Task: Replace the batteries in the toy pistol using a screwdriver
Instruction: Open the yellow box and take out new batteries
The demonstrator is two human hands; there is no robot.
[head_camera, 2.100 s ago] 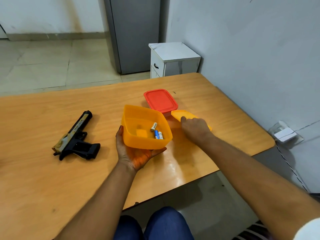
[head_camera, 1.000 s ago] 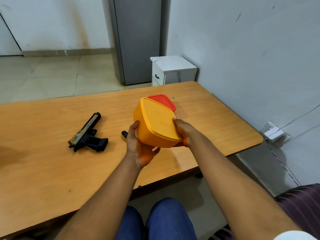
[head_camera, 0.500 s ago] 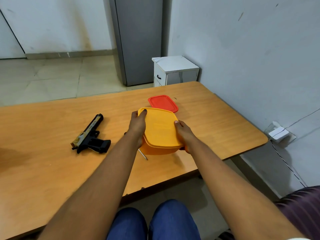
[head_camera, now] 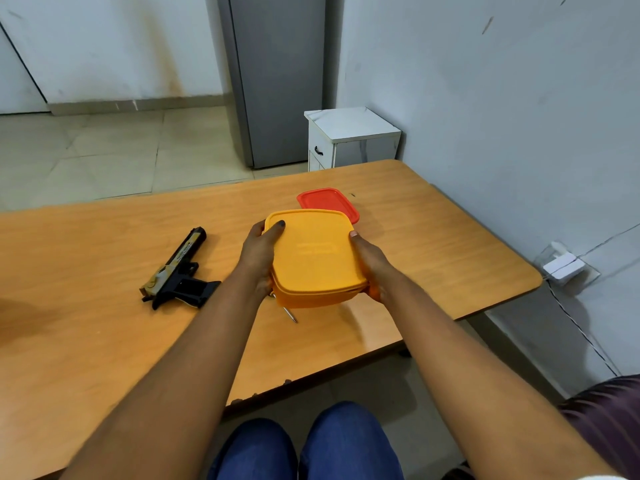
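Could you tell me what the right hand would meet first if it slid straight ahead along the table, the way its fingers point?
Probably the red lid: it lies just beyond the yellow container that the right hand grips, though depth is hard to judge.

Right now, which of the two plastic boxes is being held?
The yellow box, gripped at its sides by the left hand and right hand. The red box sits untouched behind it.
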